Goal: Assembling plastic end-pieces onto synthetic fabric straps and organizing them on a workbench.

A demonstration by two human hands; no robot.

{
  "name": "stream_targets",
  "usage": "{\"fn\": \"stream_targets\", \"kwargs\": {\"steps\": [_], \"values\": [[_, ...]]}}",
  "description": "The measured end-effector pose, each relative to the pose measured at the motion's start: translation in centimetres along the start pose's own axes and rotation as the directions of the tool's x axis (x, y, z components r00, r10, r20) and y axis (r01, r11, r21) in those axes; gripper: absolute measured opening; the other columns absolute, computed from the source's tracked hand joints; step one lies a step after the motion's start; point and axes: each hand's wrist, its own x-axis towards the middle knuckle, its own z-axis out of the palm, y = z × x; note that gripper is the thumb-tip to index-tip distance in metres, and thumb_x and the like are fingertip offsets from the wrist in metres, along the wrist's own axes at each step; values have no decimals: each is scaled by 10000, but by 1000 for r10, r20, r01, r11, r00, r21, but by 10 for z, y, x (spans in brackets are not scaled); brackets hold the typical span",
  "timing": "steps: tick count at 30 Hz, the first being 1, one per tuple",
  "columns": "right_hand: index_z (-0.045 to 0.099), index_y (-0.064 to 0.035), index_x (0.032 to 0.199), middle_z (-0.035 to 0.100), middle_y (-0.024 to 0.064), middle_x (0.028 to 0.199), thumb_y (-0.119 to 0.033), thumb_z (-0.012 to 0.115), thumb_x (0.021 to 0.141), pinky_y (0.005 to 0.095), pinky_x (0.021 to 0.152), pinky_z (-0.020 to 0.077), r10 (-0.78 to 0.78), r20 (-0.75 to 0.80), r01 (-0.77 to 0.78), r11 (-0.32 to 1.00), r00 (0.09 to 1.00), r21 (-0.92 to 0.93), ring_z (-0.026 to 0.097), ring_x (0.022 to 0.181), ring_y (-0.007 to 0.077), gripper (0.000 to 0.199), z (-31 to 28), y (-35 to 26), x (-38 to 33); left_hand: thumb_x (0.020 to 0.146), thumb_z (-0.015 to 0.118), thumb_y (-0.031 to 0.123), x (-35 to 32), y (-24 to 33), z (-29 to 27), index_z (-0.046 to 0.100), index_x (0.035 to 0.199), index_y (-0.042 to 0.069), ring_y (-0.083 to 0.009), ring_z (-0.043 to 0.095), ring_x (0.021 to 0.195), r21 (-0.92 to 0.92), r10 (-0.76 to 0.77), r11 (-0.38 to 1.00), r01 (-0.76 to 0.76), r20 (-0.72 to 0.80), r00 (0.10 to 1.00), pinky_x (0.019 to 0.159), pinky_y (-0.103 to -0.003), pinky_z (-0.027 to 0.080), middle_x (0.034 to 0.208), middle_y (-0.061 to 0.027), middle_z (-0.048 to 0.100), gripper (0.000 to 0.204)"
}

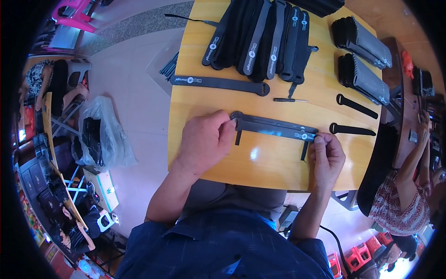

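Note:
Stretched level between my two hands is a stack of dark grey straps [274, 128] with a printed label near its right end. My left hand [206, 138] pinches the left end, beside a slotted tab. At the right end, thumb and fingers of my right hand [328, 156] are closed on the straps. Two short black strips hang below the stack, one near each end. Beyond my hands a single long grey strap [220, 85] lies across the table, with a small screwdriver-like tool [291, 100] to its right. Two short black straps [357, 106] lie at the right.
Bundles of straps [255, 42] cover the far part of the wooden table [200, 160]. Folded grey stacks [364, 79] sit at the far right. On the floor at left stands a clear plastic bag [108, 135] of dark items. Other people work at tables on both sides.

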Motion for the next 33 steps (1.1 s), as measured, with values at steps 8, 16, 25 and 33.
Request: {"fn": "stream_targets", "kwargs": {"steps": [8, 16, 25, 33], "values": [[689, 17, 1041, 635, -11, 772, -73, 671, 1035, 191, 547, 389, 14, -12, -13, 1000, 1000, 15, 509, 624, 35, 92, 2, -4, 0, 935, 695, 130, 1, 1, 1, 622, 799, 48, -371, 682, 661, 31, 18, 999, -18, -2, 1000, 614, -450, 518, 694, -160, 667, 176], [693, 24, 1042, 638, -12, 771, -65, 671, 1032, 186, 540, 390, 68, -24, -66, 995, 997, 69, 509, 612, 30, 92, 5, -2, -1, 931, 700, 133, -2, 3, 3, 630, 795, 51, -395, 662, 661, 26, -8, 1000, 9, -41, 999, 606, -454, 513, 709, -175, 663, 173], [702, 24, 1041, 650, -15, 768, -23, 685, 1011, 182, 562, 417, -29, 0, 29, 1000, 1000, -10, 533, 641, 18, 58, 0, 2, 1, 949, 704, 109, -2, -5, 9, 648, 816, 24, -198, 516, 470, 11, 84, 996, -83, -103, 991, 502, -350, 410, 585, -115, 581, 167], [702, 18, 1043, 646, -21, 753, -13, 693, 992, 177, 590, 441, -79, -26, 75, 990, 997, -123, 540, 653, 13, 61, 2, 4, 3, 940, 704, 127, -1, -2, 7, 645, 804, 30, -299, 600, 558, 27, 49, 999, -47, -82, 995, 548, -400, 467, 640, -152, 624, 177]]}}
